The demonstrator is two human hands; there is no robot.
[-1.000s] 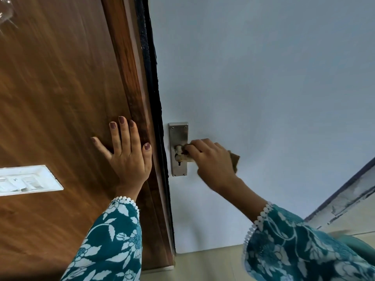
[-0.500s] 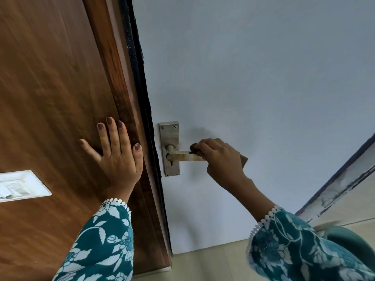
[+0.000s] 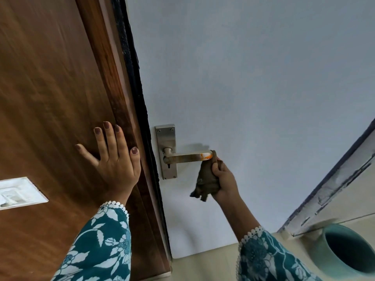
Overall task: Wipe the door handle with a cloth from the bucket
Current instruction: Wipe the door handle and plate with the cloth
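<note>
A metal lever door handle [image 3: 186,158] sticks out to the right from its steel backplate [image 3: 166,138] on the pale blue door [image 3: 253,88]. My right hand [image 3: 224,179] is closed around a dark brown cloth [image 3: 206,180], just below the handle's free end; the cloth's top touches the lever tip and its lower part hangs loose. My left hand [image 3: 113,159] lies flat with fingers spread on the brown wooden panel [image 3: 50,98] left of the door edge. A teal bucket [image 3: 345,252] stands on the floor at the lower right.
A white switch plate [image 3: 20,192] is set into the wooden panel at the far left. A dark strip runs along the door edge [image 3: 134,78]. A worn white skirting [image 3: 332,187] meets the beige floor [image 3: 203,266] at the right.
My right hand has slid with the cloth along the lever from the backplate end out past its tip and dropped below it. The lever now shows bare. The left hand stays pressed on the wood.
</note>
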